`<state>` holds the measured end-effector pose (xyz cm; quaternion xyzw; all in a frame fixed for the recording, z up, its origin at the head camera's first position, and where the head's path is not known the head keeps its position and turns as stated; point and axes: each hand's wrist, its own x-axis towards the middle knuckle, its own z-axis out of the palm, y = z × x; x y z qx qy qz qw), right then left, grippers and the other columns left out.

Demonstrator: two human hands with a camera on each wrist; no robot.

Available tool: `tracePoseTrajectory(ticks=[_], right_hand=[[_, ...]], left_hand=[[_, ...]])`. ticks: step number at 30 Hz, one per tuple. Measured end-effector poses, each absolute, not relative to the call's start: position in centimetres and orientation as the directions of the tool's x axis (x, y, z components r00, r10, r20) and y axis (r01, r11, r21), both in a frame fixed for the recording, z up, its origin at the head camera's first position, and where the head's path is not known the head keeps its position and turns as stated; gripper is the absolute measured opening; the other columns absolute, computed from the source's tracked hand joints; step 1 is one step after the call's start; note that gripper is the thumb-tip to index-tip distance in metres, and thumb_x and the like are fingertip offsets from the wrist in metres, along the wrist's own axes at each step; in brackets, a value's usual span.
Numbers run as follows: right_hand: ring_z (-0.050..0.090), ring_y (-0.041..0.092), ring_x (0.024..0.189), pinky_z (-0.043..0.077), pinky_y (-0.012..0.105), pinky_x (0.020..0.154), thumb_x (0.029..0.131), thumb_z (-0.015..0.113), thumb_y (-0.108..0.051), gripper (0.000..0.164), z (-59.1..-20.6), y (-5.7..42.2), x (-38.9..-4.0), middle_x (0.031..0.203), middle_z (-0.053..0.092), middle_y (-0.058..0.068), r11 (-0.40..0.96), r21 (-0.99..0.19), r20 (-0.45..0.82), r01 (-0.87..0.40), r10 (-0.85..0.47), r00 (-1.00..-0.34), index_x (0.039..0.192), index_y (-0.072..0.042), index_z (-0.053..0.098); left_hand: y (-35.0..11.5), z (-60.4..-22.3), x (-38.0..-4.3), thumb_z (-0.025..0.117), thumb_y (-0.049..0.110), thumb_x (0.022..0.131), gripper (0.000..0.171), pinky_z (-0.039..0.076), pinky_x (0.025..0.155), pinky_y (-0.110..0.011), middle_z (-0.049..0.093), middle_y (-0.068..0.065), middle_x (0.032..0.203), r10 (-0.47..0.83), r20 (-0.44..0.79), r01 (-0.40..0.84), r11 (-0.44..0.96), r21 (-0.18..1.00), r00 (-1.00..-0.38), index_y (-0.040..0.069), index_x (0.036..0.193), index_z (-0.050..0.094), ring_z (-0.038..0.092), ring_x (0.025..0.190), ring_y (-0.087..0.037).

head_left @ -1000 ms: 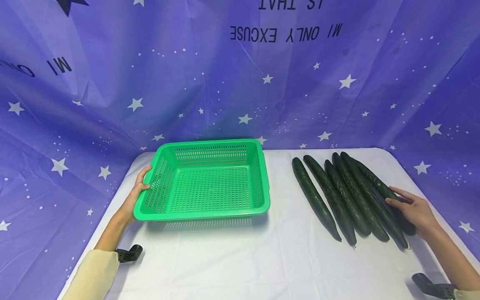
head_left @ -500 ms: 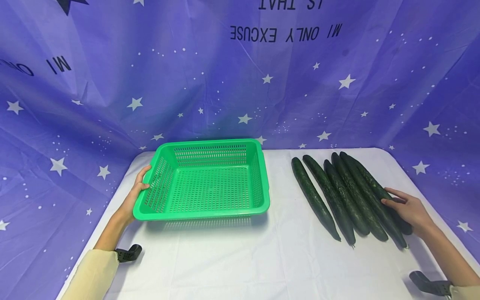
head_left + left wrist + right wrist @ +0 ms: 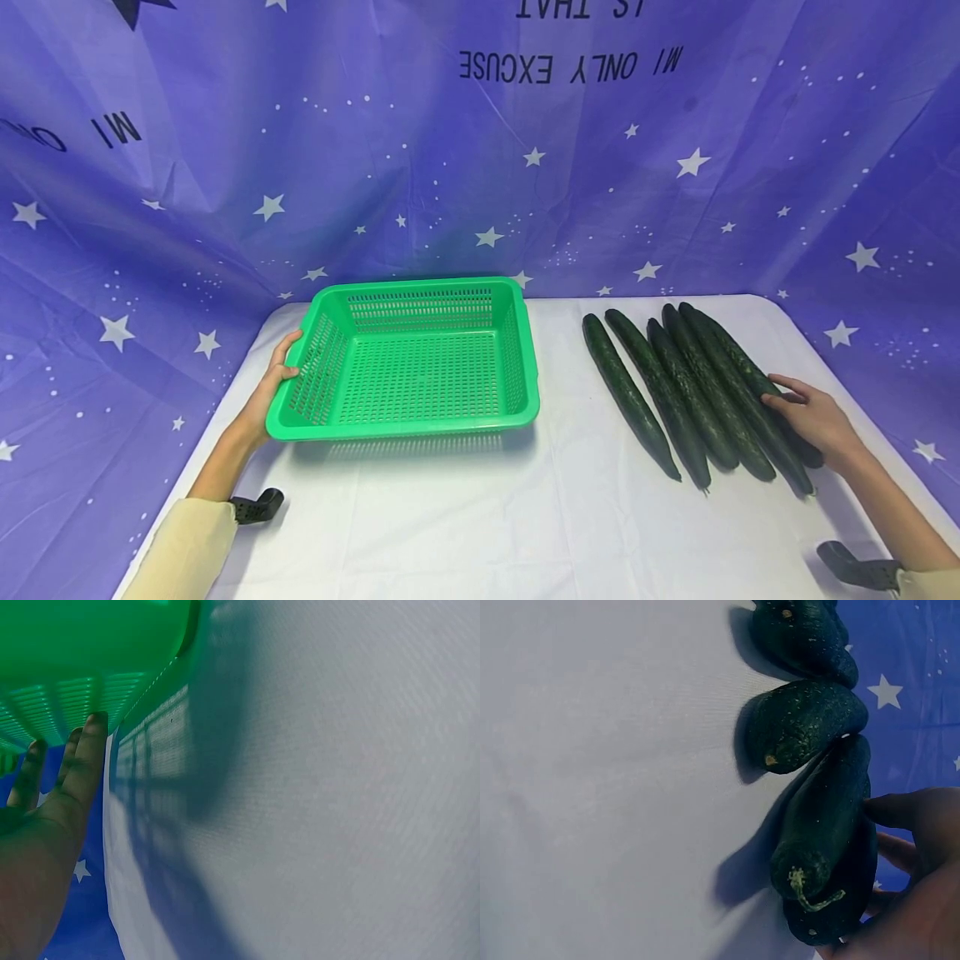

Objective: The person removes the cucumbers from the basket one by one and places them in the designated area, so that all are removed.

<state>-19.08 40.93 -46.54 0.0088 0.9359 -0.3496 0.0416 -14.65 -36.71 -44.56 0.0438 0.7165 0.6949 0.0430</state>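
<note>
My left hand [image 3: 272,385] grips the left rim of a green plastic basket [image 3: 405,432], thumb over the rim. In the left wrist view, fingers [image 3: 94,742] lie against the basket's slotted outer wall [image 3: 67,697]. At the right of the table, my right hand [image 3: 817,425] holds the rightmost cucumber [image 3: 744,365] near its close end. Thumb [image 3: 892,810] and fingers are on its outer side, partly hidden behind it. That cucumber lies against a neighbouring cucumber [image 3: 817,825] with a curled stem.
Several more dark green cucumbers [image 3: 633,398] lie slanted side by side, the leftmost a little apart. White cloth covers the table [image 3: 450,525]. A purple star-patterned curtain [image 3: 420,167] stands behind and at both sides.
My right hand has shifted slightly left, bringing the rightmost cucumber up against its neighbour. My left hand and the basket have stayed in place.
</note>
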Motion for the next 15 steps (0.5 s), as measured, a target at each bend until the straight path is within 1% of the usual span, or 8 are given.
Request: tracePoseTrajectory(ticks=[1,3,9,15], right_hand=[[0.041,0.066,0.115,0.045,0.058,0.087,0.104,0.051,-0.033,0.063,-46.49,40.84,-19.07,0.130,0.042,0.047,0.773,-0.634,-0.074,0.031,-0.021,-0.997,0.146,0.011,0.033],[0.037,0.068,0.114,0.034,0.073,0.086,0.104,0.050,-0.032,0.064,-46.41,40.62,-19.05,0.128,0.042,0.047,0.799,-0.601,-0.055,0.005,-0.035,-0.998,0.147,0.012,0.032],[0.041,0.066,0.114,0.035,0.072,0.085,0.104,0.049,-0.033,0.062,-46.25,40.51,-19.08,0.128,0.044,0.045,0.834,-0.552,-0.007,-0.023,-0.033,-0.999,0.145,0.011,0.035],[0.051,0.062,0.108,0.041,0.069,0.080,0.104,0.050,-0.031,0.056,-45.67,40.40,-18.88,0.128,0.044,0.046,0.866,-0.498,0.049,-0.054,-0.034,-0.998,0.140,0.011,0.042]], left_hand=[[-36.73,-44.56,-14.65,0.023,0.017,0.102,0.058,0.048,0.082,-0.027,0.012,-0.014,0.151,0.121,-0.001,0.003,0.030,1.000,-0.993,0.038,0.155,0.010,0.050,0.109,-0.014],[-36.78,-44.60,-14.66,0.023,0.017,0.102,0.058,0.049,0.082,-0.027,0.013,-0.012,0.150,0.121,0.001,0.005,0.028,1.000,-0.993,0.038,0.155,0.010,0.051,0.108,-0.014],[-36.76,-44.62,-14.67,0.023,0.017,0.102,0.058,0.049,0.082,-0.027,0.013,-0.012,0.150,0.124,0.003,0.006,0.023,1.000,-0.992,0.038,0.155,0.011,0.051,0.108,-0.013],[-36.73,-44.59,-14.67,0.023,0.018,0.102,0.059,0.048,0.083,-0.027,0.006,-0.018,0.153,0.116,0.002,0.007,0.037,0.999,-0.993,0.039,0.155,0.011,0.049,0.110,-0.013]])
